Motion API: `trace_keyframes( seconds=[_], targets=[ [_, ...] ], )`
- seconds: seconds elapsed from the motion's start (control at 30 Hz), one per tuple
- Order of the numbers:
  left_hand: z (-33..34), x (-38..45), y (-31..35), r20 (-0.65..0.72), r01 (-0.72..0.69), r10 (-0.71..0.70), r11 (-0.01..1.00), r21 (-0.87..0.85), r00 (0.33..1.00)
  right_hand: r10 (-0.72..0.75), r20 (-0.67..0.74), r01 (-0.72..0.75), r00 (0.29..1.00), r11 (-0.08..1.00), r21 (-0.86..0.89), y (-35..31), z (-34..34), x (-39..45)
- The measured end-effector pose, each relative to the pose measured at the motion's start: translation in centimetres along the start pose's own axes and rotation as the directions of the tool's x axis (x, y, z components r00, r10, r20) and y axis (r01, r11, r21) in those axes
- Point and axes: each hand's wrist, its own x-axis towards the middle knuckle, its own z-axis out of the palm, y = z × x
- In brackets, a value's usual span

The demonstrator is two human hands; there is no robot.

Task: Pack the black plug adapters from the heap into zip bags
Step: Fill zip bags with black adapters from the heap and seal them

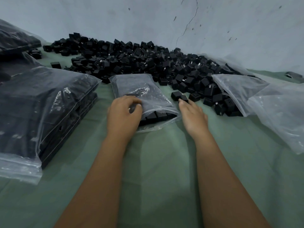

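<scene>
A clear zip bag (144, 94) packed with black plug adapters lies in front of me on the green cloth, its mouth facing me. My left hand (123, 112) grips the bag's left side near the mouth, fingers curled over the plastic. My right hand (192, 116) reaches out beside the bag's right edge, its fingertips touching a loose black adapter (178, 96). Behind the bag, a large heap of black adapters (148, 63) stretches along the wall.
A big stack of filled zip bags (41, 104) stands at the left, with another filled bag (14, 38) behind it. Empty clear bags (271, 102) lie at the right, partly over the heap. A pale wall (164, 17) closes the back.
</scene>
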Motion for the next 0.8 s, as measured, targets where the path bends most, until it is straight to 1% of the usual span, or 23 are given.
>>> trace_keyframes(
  seconds=[0.07, 0.13, 0.17, 0.27, 0.37, 0.4, 0.43, 0.5, 0.53, 0.57, 0.7, 0.73, 0.8],
  targets=[
    [-0.3, -0.3, 0.2, 0.071, 0.007, -0.007, 1.000, 0.000, 0.997, -0.015, -0.094, 0.028, 0.995, 0.989, 0.146, 0.1, -0.2, -0.2],
    [-0.6, -0.5, 0.3, 0.129, 0.026, -0.030, 0.999, 0.028, 0.991, 0.007, -0.198, 0.056, 0.980, 0.948, 0.314, -0.2, -0.2, -0.6],
    [-0.7, -0.6, 0.3, 0.151, 0.028, -0.035, 0.998, 0.050, 0.988, 0.021, -0.261, 0.077, 0.965, 0.930, 0.360, -0.4, -0.2, -0.9],
    [-1.1, -1.0, 0.5, 0.173, -0.005, -0.009, 0.997, 0.077, 0.985, -0.013, -0.457, 0.215, 0.889, 0.895, 0.392, -1.7, -0.1, -1.8],
    [-1.0, -0.8, 0.4, 0.140, -0.034, 0.021, 0.995, 0.093, 0.990, -0.178, -0.534, 0.381, 0.826, 0.876, 0.296, -3.4, 0.5, -2.9],
    [-0.8, -0.7, 0.4, 0.110, -0.007, 0.003, 0.999, 0.039, 0.994, -0.252, -0.535, 0.436, 0.806, 0.864, 0.251, -4.0, 0.8, -3.3],
    [-0.6, -0.5, 0.4, 0.078, 0.040, -0.035, 0.998, -0.056, 0.996, -0.324, -0.520, 0.490, 0.791, 0.844, 0.220, -4.6, 1.1, -3.8],
    [-0.3, -0.1, 0.6, 0.055, 0.163, -0.154, 0.949, -0.269, 0.987, -0.417, -0.449, 0.547, 0.790, 0.810, 0.211, -5.7, 1.9, -4.6],
    [-0.2, 0.0, 0.7, 0.056, 0.219, -0.213, 0.913, -0.343, 0.975, -0.445, -0.413, 0.557, 0.794, 0.805, 0.204, -6.2, 2.2, -5.0],
    [-0.1, 0.1, 0.7, 0.052, 0.257, -0.257, 0.887, -0.383, 0.965, -0.482, -0.390, 0.576, 0.784, 0.800, 0.169, -6.6, 2.5, -5.3],
    [0.3, 0.3, 0.5, 0.034, 0.315, -0.338, 0.830, -0.461, 0.940, -0.680, -0.310, 0.681, 0.664, 0.722, -0.125, -7.1, 3.0, -5.5],
    [0.4, 0.3, 0.5, 0.030, 0.315, -0.345, 0.815, -0.487, 0.938, -0.700, -0.282, 0.678, 0.656, 0.711, -0.187, -7.1, 3.0, -5.4],
    [0.5, 0.4, 0.6, 0.014, 0.313, -0.354, 0.805, -0.504, 0.935, -0.699, -0.248, 0.651, 0.671, 0.715, -0.255, -6.9, 2.9, -5.1]
  ],
)
